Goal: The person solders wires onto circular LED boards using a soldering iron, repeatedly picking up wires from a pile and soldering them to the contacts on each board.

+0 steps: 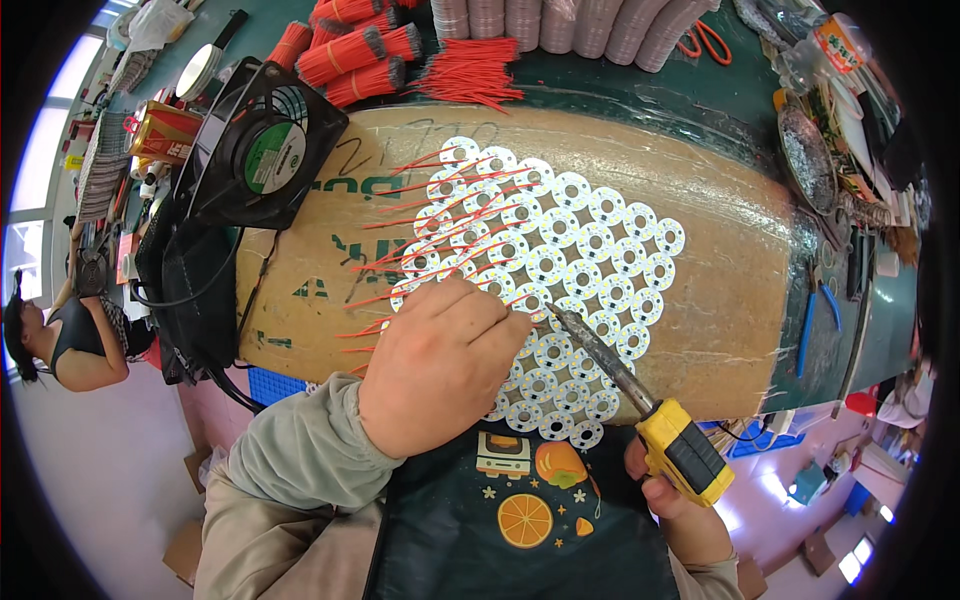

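A panel of round white LED boards [570, 250] lies on a taped cardboard sheet [720, 300]. Thin red wires [440, 215] stick out from the boards on the panel's left side. My left hand [440, 365] rests on the panel's near left part, fingers curled and pinched near a board, seemingly on a red wire. My right hand [680, 500] grips a soldering iron [640, 405] by its yellow and black handle. The iron's tip [553, 312] touches a board just right of my left fingertips.
A black fan [262, 145] stands at the back left. Bundles of red wires [355, 45] and stacks of round boards [570, 22] lie behind the cardboard. Blue-handled pliers [812, 320] and clutter sit at the right. Another person [55, 335] sits far left.
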### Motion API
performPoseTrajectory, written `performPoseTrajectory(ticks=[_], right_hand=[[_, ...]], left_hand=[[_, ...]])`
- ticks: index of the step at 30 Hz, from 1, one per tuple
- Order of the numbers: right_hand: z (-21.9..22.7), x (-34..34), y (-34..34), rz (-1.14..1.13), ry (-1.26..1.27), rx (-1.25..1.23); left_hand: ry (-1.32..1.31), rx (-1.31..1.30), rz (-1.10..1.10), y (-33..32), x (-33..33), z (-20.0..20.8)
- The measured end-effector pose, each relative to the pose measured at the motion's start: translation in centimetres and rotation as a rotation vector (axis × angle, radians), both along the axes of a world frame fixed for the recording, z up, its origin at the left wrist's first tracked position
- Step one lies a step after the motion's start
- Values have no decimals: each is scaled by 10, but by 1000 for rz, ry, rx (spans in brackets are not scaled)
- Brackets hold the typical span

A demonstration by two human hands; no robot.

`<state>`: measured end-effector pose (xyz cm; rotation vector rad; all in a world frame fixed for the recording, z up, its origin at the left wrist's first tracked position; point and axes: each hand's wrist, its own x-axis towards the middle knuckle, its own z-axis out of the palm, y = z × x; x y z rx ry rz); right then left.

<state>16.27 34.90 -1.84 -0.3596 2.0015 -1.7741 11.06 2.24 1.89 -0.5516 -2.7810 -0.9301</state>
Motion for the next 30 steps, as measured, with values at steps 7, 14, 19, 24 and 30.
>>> performPoseTrajectory(ticks=[7, 14, 19, 24, 30], right_hand=[[4, -8, -4, 94, 139, 159], [2, -4, -4, 61, 163, 181], [4, -4, -2, 87, 142, 215], [4, -7, -3, 93, 97, 211], [-3, 3, 2, 7, -14, -13]], left_hand=[[-14, -18, 20, 1, 0, -1], [-17, -6, 12, 0, -1, -1], [-12, 0, 12, 0, -1, -3], [-15, 8, 22, 0, 0, -4], [-23, 16, 11, -1, -2, -3]])
